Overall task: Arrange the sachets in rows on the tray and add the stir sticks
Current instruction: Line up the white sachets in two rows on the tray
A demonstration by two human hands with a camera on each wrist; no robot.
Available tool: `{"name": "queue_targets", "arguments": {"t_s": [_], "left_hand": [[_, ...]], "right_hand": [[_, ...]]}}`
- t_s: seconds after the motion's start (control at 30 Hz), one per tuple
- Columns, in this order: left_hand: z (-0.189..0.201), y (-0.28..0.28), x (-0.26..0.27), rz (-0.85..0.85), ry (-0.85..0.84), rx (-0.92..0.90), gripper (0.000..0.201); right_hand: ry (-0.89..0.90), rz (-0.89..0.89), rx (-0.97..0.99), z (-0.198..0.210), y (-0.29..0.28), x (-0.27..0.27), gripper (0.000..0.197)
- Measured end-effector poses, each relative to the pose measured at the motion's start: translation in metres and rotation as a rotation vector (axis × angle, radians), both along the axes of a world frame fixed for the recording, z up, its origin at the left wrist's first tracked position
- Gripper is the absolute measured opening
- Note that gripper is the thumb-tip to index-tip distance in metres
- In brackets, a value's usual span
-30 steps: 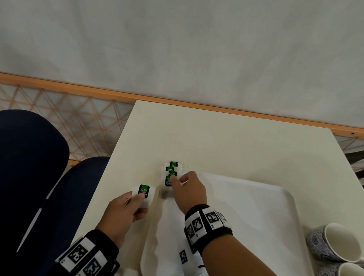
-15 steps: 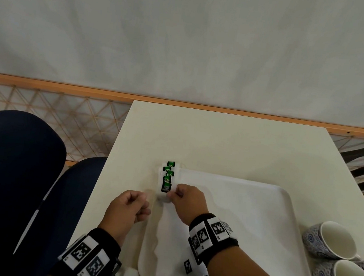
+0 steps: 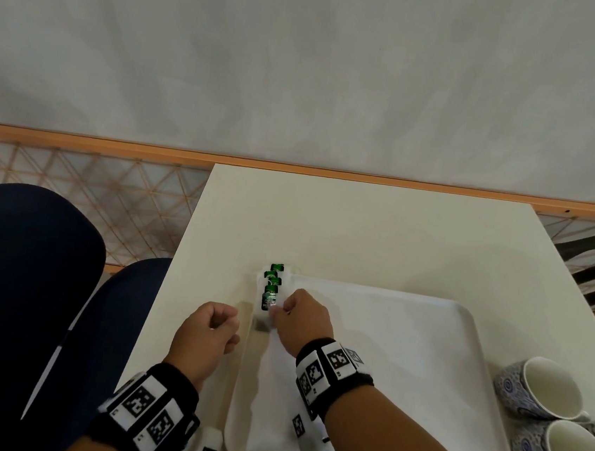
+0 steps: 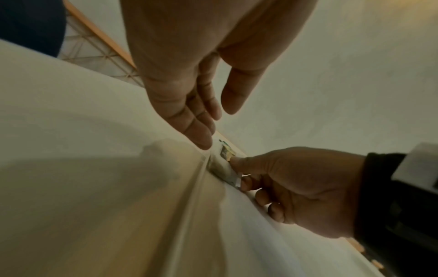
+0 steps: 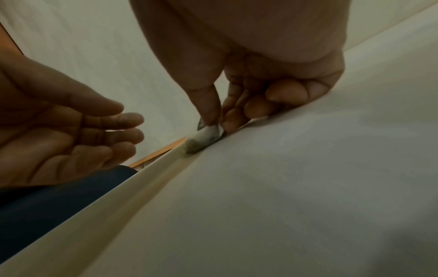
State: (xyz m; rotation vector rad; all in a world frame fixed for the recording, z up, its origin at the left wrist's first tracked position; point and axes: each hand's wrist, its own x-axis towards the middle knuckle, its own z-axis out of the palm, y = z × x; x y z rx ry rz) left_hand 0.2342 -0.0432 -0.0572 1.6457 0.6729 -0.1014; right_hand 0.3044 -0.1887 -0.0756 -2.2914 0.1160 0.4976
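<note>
We note the right hand (image 3: 302, 319) pinching the near end of a white sachet (image 3: 268, 305) with a green label, thumb on top and forefinger beneath, the other fingers curled against the floor of the white tray (image 3: 404, 350). In the right wrist view the pinch (image 5: 214, 125) closes on the sachet's crimped white edge, and the sachet lies along the tray's left rim. Just beyond the pinch, further sachets (image 3: 273, 276) overlap in a line toward the tray's far left corner; we cannot count them with certainty. The left hand (image 3: 209, 337) holds nothing: it hovers over the table (image 3: 361, 232) just left of the pinch, apart from the tray rim, its fingers loosely extended in the left wrist view (image 4: 187, 105). Well to the right of the grip, off the tray, stand patterned blue cups (image 3: 543, 390). We see no stir sticks.
</note>
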Motion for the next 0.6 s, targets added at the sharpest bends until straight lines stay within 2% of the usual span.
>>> {"name": "queue_targets", "arguments": {"t_s": [0.07, 0.17, 0.27, 0.47, 0.6], "left_hand": [[0.001, 0.0, 0.01, -0.067, 0.003, 0.113, 0.017], [0.003, 0.002, 0.033, -0.176, 0.028, 0.19, 0.039], [0.0, 0.003, 0.058, -0.269, 0.076, 0.217, 0.054], [-0.018, 0.005, 0.093, -0.31, 0.138, 0.147, 0.057], [-0.018, 0.0, 0.094, -0.332, 0.134, 0.092, 0.065]], "right_hand": [[0.021, 0.008, 0.032, 0.002, -0.002, -0.002, 0.036], [0.015, 0.09, 0.011, 0.001, -0.005, -0.004, 0.055], [-0.007, 0.148, -0.069, 0.0, -0.005, -0.006, 0.052], [-0.044, 0.149, -0.116, 0.009, 0.0, -0.004, 0.038], [-0.05, 0.142, -0.088, 0.013, 0.002, -0.003, 0.043]]}}
